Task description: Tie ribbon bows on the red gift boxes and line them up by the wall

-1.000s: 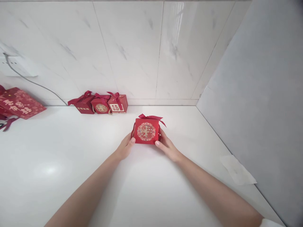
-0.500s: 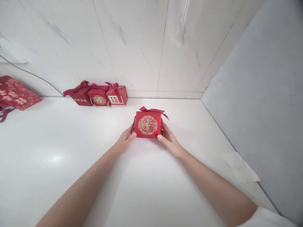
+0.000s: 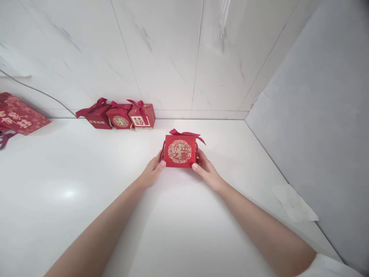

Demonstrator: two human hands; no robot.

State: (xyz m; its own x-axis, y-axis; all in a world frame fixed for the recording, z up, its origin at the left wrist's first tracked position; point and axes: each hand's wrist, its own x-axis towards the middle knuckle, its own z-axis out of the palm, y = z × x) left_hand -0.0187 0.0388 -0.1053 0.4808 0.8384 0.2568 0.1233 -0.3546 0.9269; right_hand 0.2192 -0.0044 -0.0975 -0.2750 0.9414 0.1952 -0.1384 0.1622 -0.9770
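Between my two hands is a red gift box with a round gold emblem of Chinese characters, a dark red ribbon bow on top and twisted red cords at its sides. My left hand grips its lower left corner, thumb on the front edge and fingers behind the side. At the lower right corner my right hand holds it the same way, fingers partly hidden behind the box. Whether the box rests on the white table or is slightly lifted, I cannot tell.
Against the tiled wall stand three red ribboned gift boxes side by side. A larger red patterned box lies at the far left, near a thin grey cable. Whitish tape sticks at the right edge by a grey panel.
Almost nothing differs. The view has shifted very slightly, while both hands keep the same hold on the red gift box.
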